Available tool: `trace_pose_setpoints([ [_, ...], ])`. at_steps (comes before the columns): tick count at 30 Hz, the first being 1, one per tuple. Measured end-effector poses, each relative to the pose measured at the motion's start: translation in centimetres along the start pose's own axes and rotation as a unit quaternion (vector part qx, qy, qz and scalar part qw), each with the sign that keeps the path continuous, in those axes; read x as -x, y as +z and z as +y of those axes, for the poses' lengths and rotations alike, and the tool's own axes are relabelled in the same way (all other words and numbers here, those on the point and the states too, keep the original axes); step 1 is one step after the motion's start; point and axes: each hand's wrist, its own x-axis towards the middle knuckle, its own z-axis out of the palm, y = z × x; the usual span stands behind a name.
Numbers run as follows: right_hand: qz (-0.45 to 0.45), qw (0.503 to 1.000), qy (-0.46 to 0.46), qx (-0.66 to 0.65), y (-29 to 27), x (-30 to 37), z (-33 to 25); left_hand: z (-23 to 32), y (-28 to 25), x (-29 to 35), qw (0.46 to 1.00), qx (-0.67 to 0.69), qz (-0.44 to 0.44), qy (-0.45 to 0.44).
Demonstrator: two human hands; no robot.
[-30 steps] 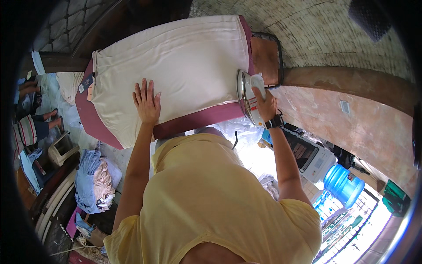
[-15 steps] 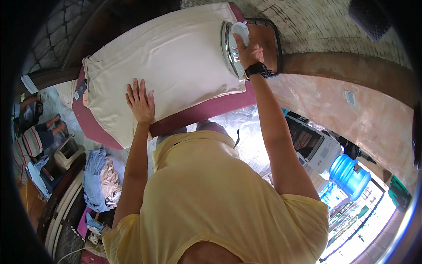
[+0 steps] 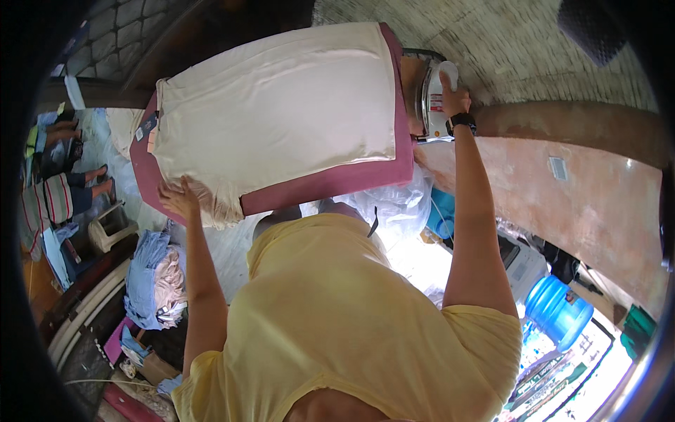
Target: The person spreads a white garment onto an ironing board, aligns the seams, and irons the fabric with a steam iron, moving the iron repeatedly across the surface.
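A cream cloth garment (image 3: 281,105) lies spread over a maroon-covered ironing board (image 3: 330,184), its near left corner bunched and hanging past the edge. At that corner is my left hand (image 3: 181,202), fingers apart and touching the fabric. Beyond the board's right end, my right hand (image 3: 455,100) is closed around the pale handle of a clothes iron (image 3: 436,105). The iron sits on the rest (image 3: 413,84) there, off the cloth. A dark tag (image 3: 146,125) shows at the garment's left end.
A wall with a ledge (image 3: 555,123) runs close along the right. Blue water jug (image 3: 559,309) stands at lower right. Folded clothes (image 3: 151,281) and a beige plastic stool (image 3: 111,228) are at left. Another person's legs (image 3: 95,184) show at far left.
My right hand has moved the iron rightward off the cloth onto the rest. My left hand has slid from the cloth's middle left toward its near left corner, which now looks more bunched.
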Motion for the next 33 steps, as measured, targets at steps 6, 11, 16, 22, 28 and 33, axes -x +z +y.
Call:
trace_pose_setpoints([
  [6,-0.008,0.999,0.025,-0.038,2.2,0.2,-0.4,-11.9,3.2,-1.9,0.981,0.14,-0.094,-0.1],
  [11,0.109,0.992,-0.057,0.023,0.7,3.2,0.1,-8.7,2.4,-1.3,0.944,0.19,-0.21,-0.171],
  [16,0.26,0.925,-0.226,0.163,4.6,11.4,2.2,-4.3,-1.0,2.1,0.901,0.377,-0.165,-0.136],
  [22,0.036,0.977,-0.206,0.046,11.7,18.2,4.9,-1.7,-3.7,3.2,0.882,0.406,-0.134,-0.2],
  [28,0.051,0.982,-0.16,-0.091,12.3,17.5,3.2,-3.1,-5.0,2.2,0.887,0.425,-0.065,-0.17],
  [33,-0.22,0.85,0.082,-0.473,9.3,13.6,5.6,-0.5,-6.3,0.8,0.828,0.536,-0.014,-0.163],
])
